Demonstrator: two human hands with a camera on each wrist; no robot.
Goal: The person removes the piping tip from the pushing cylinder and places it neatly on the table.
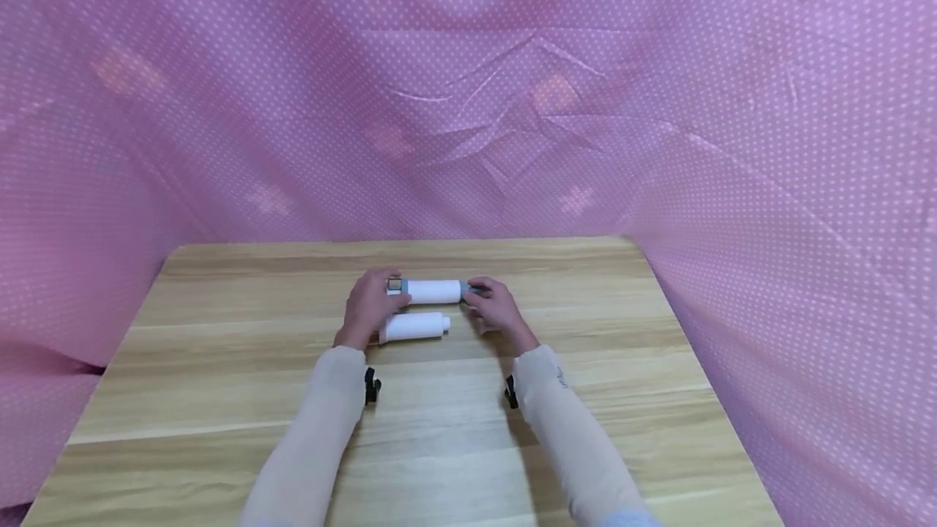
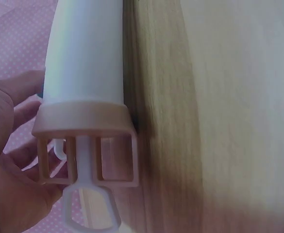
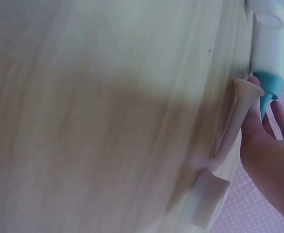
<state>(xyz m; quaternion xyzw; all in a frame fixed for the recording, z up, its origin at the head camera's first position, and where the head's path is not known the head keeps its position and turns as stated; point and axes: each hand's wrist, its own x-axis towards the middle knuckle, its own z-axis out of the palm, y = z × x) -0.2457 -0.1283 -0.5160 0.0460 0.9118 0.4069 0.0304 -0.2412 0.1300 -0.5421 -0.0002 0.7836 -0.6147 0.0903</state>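
A white syringe-like tube with teal ends [image 1: 433, 292] lies crosswise on the table. My left hand [image 1: 369, 301] holds its left end between thumb and fingers. At the right, my right hand [image 1: 498, 306] pinches the teal end [image 3: 270, 83], with the thin pointed nozzle [image 3: 265, 104] between thumb and fingers. Nearer to me lies a second white tube [image 1: 413, 326], parallel to the first. In the left wrist view it shows a beige collar [image 2: 83, 118] with open side grips and a white pull ring [image 2: 91, 208]; part of my left hand is hidden behind it.
Below my right hand lie a beige flared, tapering piece [image 3: 236, 116] and a beige block-like piece [image 3: 205, 199]. Wood-grained table [image 1: 454, 446] surrounds everything. Pink dotted cloth [image 1: 468, 104] hangs behind the table and along both sides.
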